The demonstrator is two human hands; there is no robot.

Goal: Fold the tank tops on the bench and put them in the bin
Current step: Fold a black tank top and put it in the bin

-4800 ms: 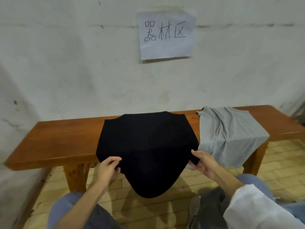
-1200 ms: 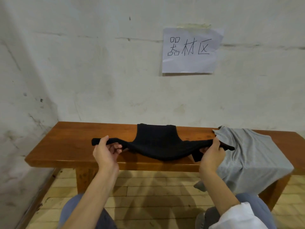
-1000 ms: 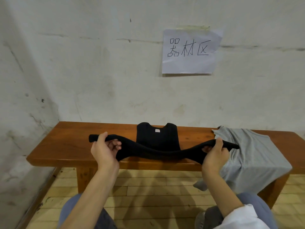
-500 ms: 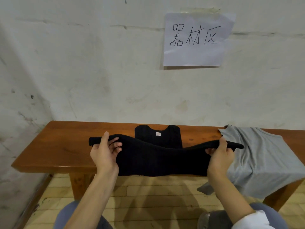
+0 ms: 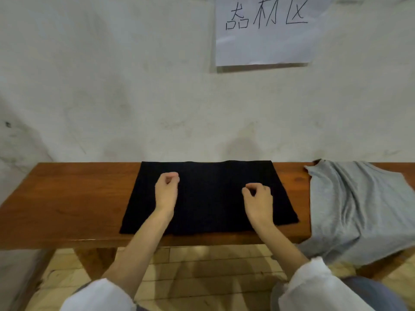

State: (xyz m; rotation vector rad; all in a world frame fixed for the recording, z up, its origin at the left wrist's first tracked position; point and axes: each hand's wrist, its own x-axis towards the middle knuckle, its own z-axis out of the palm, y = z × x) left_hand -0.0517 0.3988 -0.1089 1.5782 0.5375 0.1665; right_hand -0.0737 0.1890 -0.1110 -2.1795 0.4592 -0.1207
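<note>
The black tank top (image 5: 208, 198) lies flat on the wooden bench (image 5: 67, 198) as a folded rectangle, its front edge near the bench's front edge. Both my hands hover over it, fingers curled in with thumb against fingertips. My left hand (image 5: 167, 191) is over the left half and my right hand (image 5: 258, 200) over the right half. The cloth under them is smooth and no fold is lifted, so they seem to hold nothing. A grey tank top (image 5: 359, 209) lies crumpled at the bench's right end, hanging over the front edge. No bin is in view.
A white wall rises right behind the bench, with a paper sign (image 5: 262, 30) taped above. Bare bench top shows to the left of the black top. Light wooden floor (image 5: 202, 265) lies under the bench, by my knees.
The raised lower half of the black top has been laid back over its upper half, covering the label. Both hands have let go of the corners and moved inward. The camera came closer.
</note>
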